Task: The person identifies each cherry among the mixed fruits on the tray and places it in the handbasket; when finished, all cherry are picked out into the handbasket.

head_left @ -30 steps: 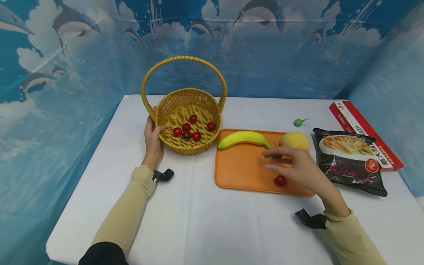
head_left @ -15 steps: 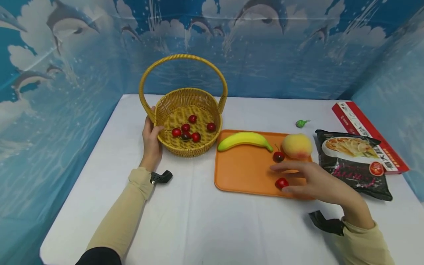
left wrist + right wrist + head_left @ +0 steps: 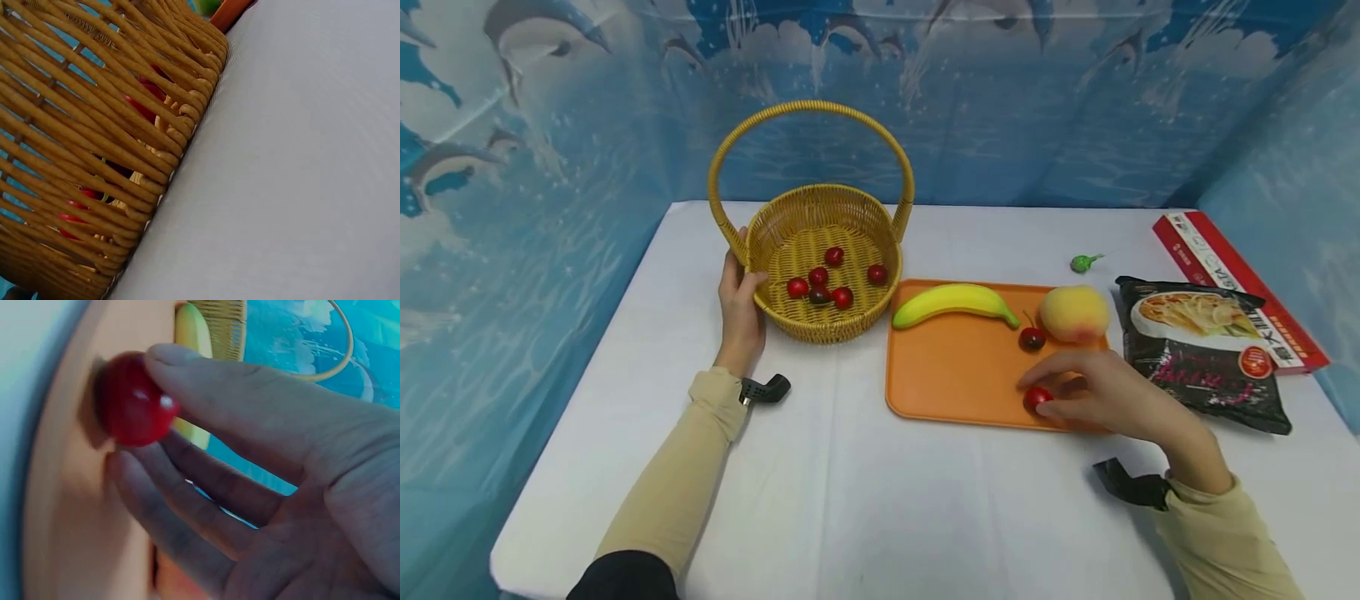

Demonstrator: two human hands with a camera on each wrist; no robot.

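Note:
My left hand grips the left side of a yellow wicker basket, thumb over the rim and fingers outside by the handle's foot. Several red and dark cherries lie inside; in the left wrist view the basket's woven side fills the left half. At the orange tray's near right part, my right hand pinches a red cherry between thumb and fingers, low over the tray. A banana, a darker stemmed cherry and a peach lie along the tray's far side.
Right of the tray, a black food packet overlaps a red and white box. A small green pepper-like piece lies behind the peach. A blue dolphin-print curtain borders the white table.
My right hand has drawn back from the stemmed cherry by the peach, come nearer me, and closed its thumb and fingers on the front cherry. The left hand keeps its hold.

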